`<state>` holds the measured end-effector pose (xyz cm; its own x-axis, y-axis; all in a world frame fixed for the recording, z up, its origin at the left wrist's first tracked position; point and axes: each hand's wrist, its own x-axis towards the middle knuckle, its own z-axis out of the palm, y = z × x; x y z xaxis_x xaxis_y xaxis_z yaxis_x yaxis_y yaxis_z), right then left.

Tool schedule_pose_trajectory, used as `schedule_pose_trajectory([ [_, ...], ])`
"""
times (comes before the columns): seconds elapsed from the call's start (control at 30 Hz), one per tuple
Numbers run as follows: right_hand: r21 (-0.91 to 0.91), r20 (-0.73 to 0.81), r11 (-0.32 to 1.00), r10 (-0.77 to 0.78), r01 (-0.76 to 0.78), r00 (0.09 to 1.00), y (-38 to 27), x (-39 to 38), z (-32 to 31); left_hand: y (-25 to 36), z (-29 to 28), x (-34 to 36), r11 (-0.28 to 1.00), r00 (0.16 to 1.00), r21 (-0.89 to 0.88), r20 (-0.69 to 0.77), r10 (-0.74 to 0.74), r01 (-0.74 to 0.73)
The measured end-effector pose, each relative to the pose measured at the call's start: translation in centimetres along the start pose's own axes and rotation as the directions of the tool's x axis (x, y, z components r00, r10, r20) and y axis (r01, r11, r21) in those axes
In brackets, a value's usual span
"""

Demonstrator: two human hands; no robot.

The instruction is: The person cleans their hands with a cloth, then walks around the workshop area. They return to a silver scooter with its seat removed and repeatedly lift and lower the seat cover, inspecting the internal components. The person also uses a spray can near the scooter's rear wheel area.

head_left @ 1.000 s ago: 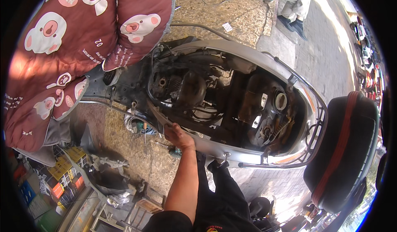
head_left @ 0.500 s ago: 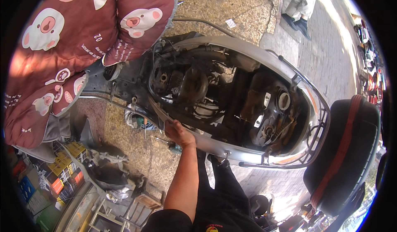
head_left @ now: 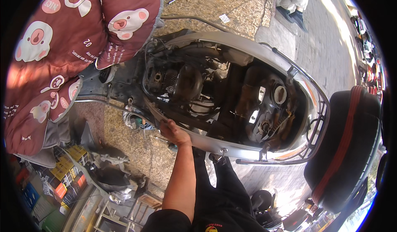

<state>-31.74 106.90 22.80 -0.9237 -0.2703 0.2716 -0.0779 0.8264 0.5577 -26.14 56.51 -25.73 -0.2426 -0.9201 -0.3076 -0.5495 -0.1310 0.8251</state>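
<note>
A scooter body lies before me with its inside uncovered, showing dark mechanical parts and a round pale cap (head_left: 280, 94) toward the rear. My left hand (head_left: 175, 133) is closed over the near edge of its silver-grey side panel (head_left: 206, 145), fingers curled inward over the rim. A keyhole lock (head_left: 224, 151) sits on that panel to the right of the hand. A black metal rear rack (head_left: 318, 126) curves round the tail. Past it, at the right, is a black, rounded, seat-like thing (head_left: 343, 149) with a red band. My right hand is out of view.
A maroon quilted cover (head_left: 70, 37) with bear faces drapes over the scooter's front. Boxes (head_left: 68, 165) and a metal frame (head_left: 109, 219) stand at the lower left. At the far side show another person's legs (head_left: 293, 0). Tools (head_left: 144, 124) lie on the ground beneath.
The view has shifted slightly, so the scooter and cover appear a little further left and the person's legs a little higher. My left hand keeps its hold on the panel edge.
</note>
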Motion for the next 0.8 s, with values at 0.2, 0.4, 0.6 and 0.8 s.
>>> schedule_pose_trajectory([
  [0.2,0.024,-0.019,1.0,0.011,-0.011,1.0,-0.5,0.3,-0.1,0.8,0.0,-0.1,0.997,0.999,-0.065,0.018,-0.035,0.036],
  [0.4,0.079,-0.004,0.997,0.017,-0.016,1.0,1.8,-0.9,0.9,1.2,0.0,-0.3,0.998,0.998,-0.022,0.007,-0.058,0.058],
  [0.6,-0.049,0.088,0.995,-0.086,0.09,0.992,4.2,-2.4,1.3,1.0,-0.2,-0.1,0.999,0.999,0.027,0.016,-0.04,0.039],
  [0.8,-0.089,0.121,0.993,-0.064,0.075,0.991,5.1,-2.8,1.5,0.5,-0.1,-0.1,0.999,0.999,0.03,0.019,-0.044,0.044],
])
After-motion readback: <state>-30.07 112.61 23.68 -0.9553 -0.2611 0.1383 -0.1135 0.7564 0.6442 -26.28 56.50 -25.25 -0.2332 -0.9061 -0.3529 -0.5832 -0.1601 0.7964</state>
